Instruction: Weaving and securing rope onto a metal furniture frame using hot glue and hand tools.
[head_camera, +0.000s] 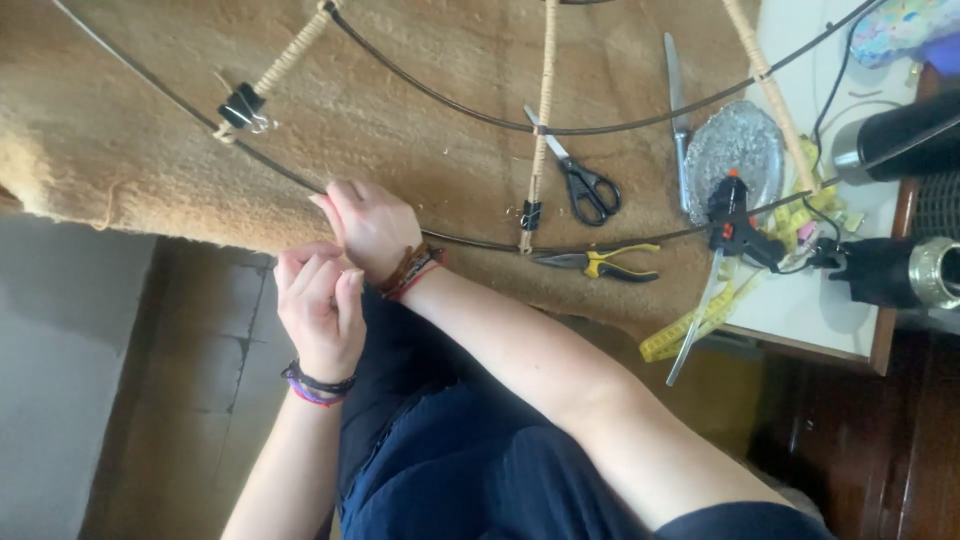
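L hand (322, 308) fingers curled together, tips pinched at the mat edge; what's in the pinch, can't tell, maybe thin cord, too small to see. R hand (370, 225) just above L, knuckles down, closed over the outer wire (180, 105) of the frame where it crosses the mat (120, 150); looks clamped on the wire but fingers hidden. Hands near touching.

Frame lies flat on mat: curved dark wires, wrapped spokes (545, 110). Binder clip (243, 106) up-left of R hand, on a spoke/wire joint. 2nd small clip (530, 214) right of R hand. Further right: scissors (585, 180), pliers (600, 263), glue gun (735, 225), tape measure (700, 320), all well apart from both hands.

Risks (judgement):
- Work sits at the mat's edge, part overhanging; a pull toward the body could drag frame off.
- Wire springy; if R grip slackens, it may shift and the clips pop.
- Glue gun cord crosses the frame; snag possible.
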